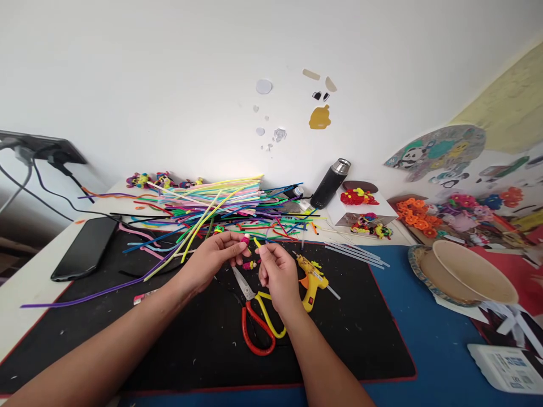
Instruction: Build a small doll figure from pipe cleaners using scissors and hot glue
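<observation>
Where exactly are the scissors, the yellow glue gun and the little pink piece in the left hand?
Scissors (pixel 248 292), head view: on the metal near the pivot.
Yellow glue gun (pixel 314 280), head view: on its body.
Pink piece (pixel 245 240), head view: on its pink part.

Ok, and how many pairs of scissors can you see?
1: the red-and-yellow-handled scissors, lying on the black mat just left of the yellow glue gun. Another could be hidden under the heaped pipe cleaners.
</observation>
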`<state>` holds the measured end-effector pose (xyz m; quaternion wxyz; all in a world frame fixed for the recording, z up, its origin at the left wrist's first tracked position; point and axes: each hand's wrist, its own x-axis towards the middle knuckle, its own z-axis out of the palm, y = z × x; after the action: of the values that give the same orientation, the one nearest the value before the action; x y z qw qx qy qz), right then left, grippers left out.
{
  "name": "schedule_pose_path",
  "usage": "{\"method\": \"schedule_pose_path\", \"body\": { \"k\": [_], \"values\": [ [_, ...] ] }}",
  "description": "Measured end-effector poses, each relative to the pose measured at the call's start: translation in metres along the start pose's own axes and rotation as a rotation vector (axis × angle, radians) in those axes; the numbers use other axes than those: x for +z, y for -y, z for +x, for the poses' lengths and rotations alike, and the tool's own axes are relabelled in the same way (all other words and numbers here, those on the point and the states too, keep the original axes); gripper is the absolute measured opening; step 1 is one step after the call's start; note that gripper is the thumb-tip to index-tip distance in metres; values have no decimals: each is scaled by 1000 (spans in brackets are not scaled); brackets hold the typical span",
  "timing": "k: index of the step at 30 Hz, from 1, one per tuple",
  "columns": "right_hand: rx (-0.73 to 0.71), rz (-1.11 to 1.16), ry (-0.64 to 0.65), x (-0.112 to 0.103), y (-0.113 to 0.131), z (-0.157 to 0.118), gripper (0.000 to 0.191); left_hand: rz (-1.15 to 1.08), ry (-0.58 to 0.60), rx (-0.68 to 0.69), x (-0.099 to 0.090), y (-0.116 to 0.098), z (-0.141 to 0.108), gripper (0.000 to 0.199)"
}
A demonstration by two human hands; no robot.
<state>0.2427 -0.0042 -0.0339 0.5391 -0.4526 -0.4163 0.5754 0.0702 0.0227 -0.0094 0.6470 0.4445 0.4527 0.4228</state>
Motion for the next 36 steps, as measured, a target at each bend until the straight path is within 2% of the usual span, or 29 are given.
{"method": "schedule_pose_path", "body": {
  "k": [6,10,14,17,19,24,31,34,36],
  "values": [
    [-11,-62,31,4,5,-4,39,69,29,37,3,-2,-2,45],
    [-31,-85,31,4,5,-4,36,179,66,63,-2,-4,-3,43],
    [-32,-99,18,4,4,-4,36,514,32,157,-12,-2,1,34],
    [-32,-103,13,4,3,-4,36,866,-45,279,-21,5,6,26],
    [-34,-107,17,5,2,-4,35,1048,-53,364,-26,12,10,24],
    [-26,-133,24,6,3,-4,34,1292,-54,422,-32,23,17,23],
    [-13,-137,19,7,2,-5,34,1309,-71,421,-31,23,17,18],
    [-15,-146,24,7,2,-5,35,1168,-87,426,-28,14,10,22],
    [-16,-151,28,7,3,-6,36,961,-38,358,-24,7,4,24]
  ]
}}
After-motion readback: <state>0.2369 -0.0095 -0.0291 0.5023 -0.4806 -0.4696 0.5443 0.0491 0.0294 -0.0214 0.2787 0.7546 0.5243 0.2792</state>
